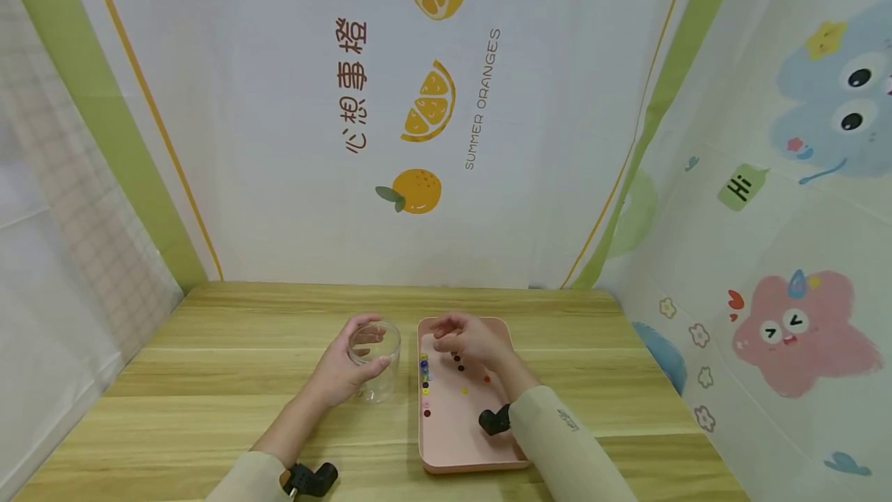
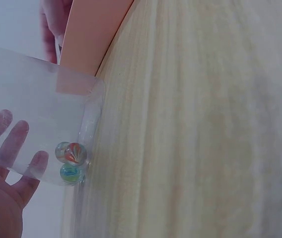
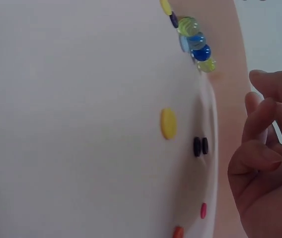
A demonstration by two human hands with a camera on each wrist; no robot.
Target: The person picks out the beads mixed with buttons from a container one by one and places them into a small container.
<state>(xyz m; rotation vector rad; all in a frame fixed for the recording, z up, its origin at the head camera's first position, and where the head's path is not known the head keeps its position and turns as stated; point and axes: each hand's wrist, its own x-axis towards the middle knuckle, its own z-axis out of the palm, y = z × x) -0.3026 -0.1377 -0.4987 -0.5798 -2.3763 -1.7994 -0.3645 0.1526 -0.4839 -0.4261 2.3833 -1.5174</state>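
Note:
My left hand (image 1: 341,369) grips a clear jar (image 1: 379,387) from its left side, the thumb across the front and the fingers round the back. In the left wrist view several glass marbles (image 2: 75,154) lie at the jar's bottom, some with orange and green swirls. Above the far part of a pink tray (image 1: 456,440), my right hand (image 1: 472,341) hovers with loosely bent fingers. Nothing shows between those fingers in the right wrist view. Blue and yellow-green marbles (image 3: 201,52) line the tray's side, close to the right hand.
Small round buttons are scattered in the tray, among them a yellow button (image 3: 168,124), a black button (image 3: 197,147) and a red button (image 1: 486,379). Tray and jar stand side by side on a wooden table (image 1: 209,401). A printed curtain (image 1: 279,200) hangs behind the table.

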